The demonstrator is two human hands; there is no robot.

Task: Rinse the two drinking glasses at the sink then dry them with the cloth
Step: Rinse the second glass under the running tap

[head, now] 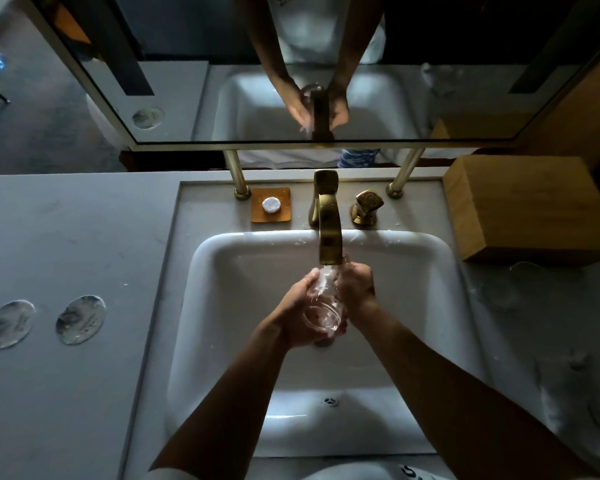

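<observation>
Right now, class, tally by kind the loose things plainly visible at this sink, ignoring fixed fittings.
Drinking glass: 1
Round glassy discs: 2
Soap dish: 1
Soap bar: 1
Wooden box: 1
Total: 6
Dim right counter: too dark to count.

No readable text, only a cut-off dark mark on the white shirt

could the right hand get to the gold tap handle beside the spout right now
Probably not at once. The right hand is wrapped around the clear drinking glass under the running water, sharing it with the left hand. The gold tap handle stands unobstructed just beyond, so letting go would free the way.
</observation>
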